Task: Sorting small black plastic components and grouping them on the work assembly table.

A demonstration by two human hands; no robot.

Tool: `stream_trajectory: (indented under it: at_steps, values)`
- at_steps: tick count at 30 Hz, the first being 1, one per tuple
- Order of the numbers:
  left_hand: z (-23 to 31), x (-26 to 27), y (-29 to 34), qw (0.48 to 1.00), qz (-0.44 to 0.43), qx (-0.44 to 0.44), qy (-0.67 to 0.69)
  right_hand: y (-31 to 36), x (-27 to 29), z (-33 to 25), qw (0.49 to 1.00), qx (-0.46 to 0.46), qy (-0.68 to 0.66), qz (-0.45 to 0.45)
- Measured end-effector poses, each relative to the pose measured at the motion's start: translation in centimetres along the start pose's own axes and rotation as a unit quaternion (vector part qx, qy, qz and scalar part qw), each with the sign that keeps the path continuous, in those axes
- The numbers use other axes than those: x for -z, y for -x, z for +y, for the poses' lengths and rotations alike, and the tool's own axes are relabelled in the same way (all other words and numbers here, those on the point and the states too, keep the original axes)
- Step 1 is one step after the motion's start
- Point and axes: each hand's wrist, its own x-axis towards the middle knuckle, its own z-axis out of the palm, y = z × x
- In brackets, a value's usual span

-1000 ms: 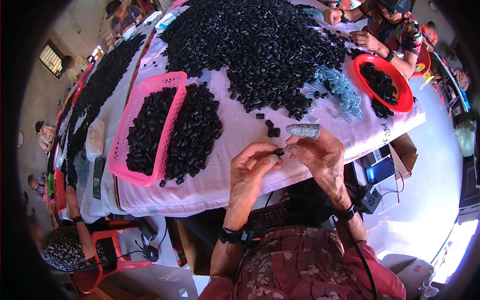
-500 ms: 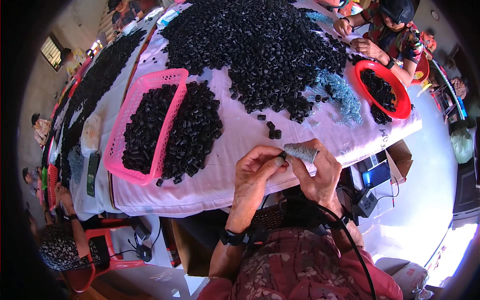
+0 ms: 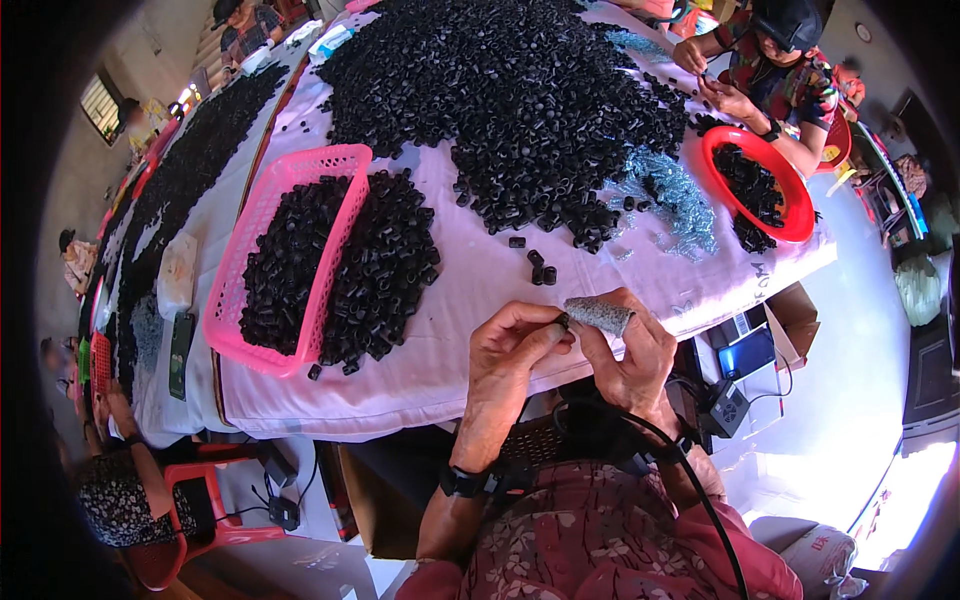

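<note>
Above the table's front edge, my left hand (image 3: 503,352) pinches a small dark piece (image 3: 563,321), mostly covered by the fingertips. My right hand (image 3: 637,362) is wrapped round a grey, speckled cone (image 3: 603,316), its narrow end pointing left. The cone's tip meets the dark piece at my left fingertips; whether they touch or fit together is too small to tell. Just beyond my hands lie a few loose black caps (image 3: 537,260) on the pale pink cloth (image 3: 480,310).
A pink basket (image 3: 333,290) of black caps stands left, with more heaped beside it. A large black pile (image 3: 500,110) spreads across the far table, near clear bluish pieces (image 3: 680,205). At right, a co-worker's hands (image 3: 728,98) work behind a red basin (image 3: 800,215). A phone (image 3: 181,355) lies far left.
The cone's surface looks speckled now, where it was finely streaked before. My hands keep their hold and almost the same place. The view has shifted slightly; the co-worker's hands have come closer together.
</note>
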Motion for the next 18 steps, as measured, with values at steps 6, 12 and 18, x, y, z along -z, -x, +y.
stream_trajectory:
  at_steps: [6,12,18]
  values:
    - [-0.3,-0.2,-0.1,1.0,-0.002,0.003,-0.002,0.4,0.2,0.5,0.999,0.028,0.019,0.004]
    - [-0.1,0.0,-0.5,1.0,-0.003,0.003,-0.009,0.1,0.9,0.1,1.0,-0.014,-0.004,-0.013]
    - [0.5,1.3,-2.0,0.997,0.024,-0.065,0.016,-2.6,2.5,4.3,0.989,-0.101,0.112,0.007]
